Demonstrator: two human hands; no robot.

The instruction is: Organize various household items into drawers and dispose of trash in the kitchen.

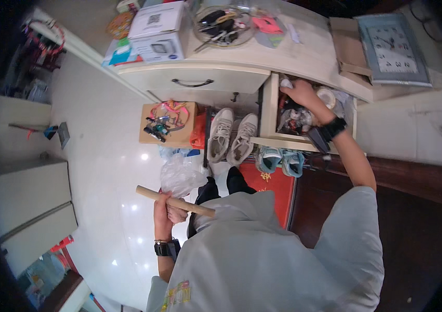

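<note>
My left hand (161, 212) is closed around a pale wooden rod (197, 208), held low in front of my body. The same hand carries a crumpled clear plastic bag (182, 177) and a pinkish bundle (177, 213), blurred in detail. To the right, my right hand (300, 93) reaches into a pulled-out drawer (269, 105) at its far left corner. Its fingers pinch a small white item (286, 83), partly hidden. The drawer is full of small mixed things, including a roll of tape (326, 97).
On the cabinet top are a white box (156, 39), a glass dish (250, 37) of small items and a clock (394, 46). White sneakers (221, 134) and blue shoes (269, 159) sit below. A cardboard box (147, 124) bears markers and pink cords.
</note>
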